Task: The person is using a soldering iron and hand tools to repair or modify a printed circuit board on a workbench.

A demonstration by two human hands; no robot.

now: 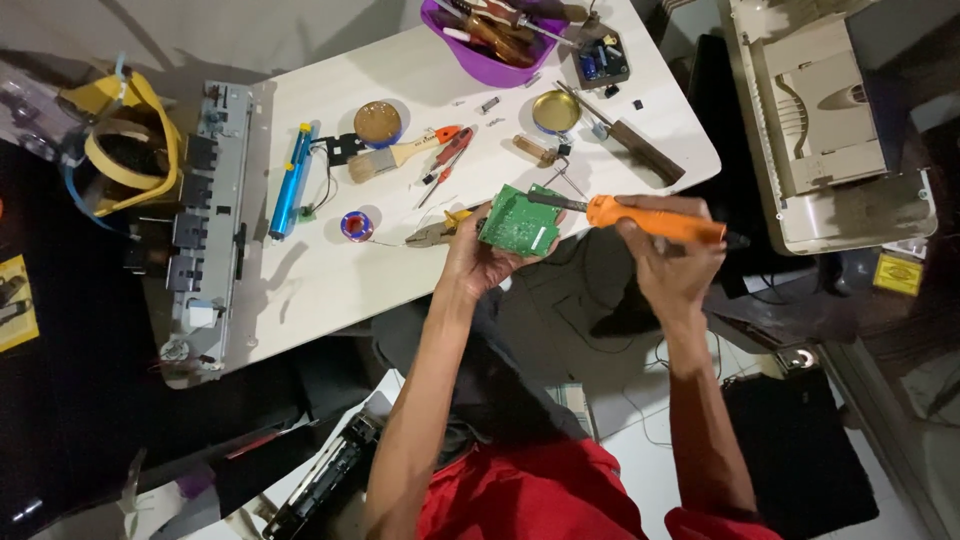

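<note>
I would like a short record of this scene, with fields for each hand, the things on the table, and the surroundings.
left hand: left hand holds a green circuit board from below
right hand: right hand grips an orange soldering iron, its tip at the board's upper edge
table: white table with blue desoldering pump, paintbrush, solder spool, pliers, two round tins, purple bowl of tools
left edge: grey metal frame
right: beige plastic housing
</note>
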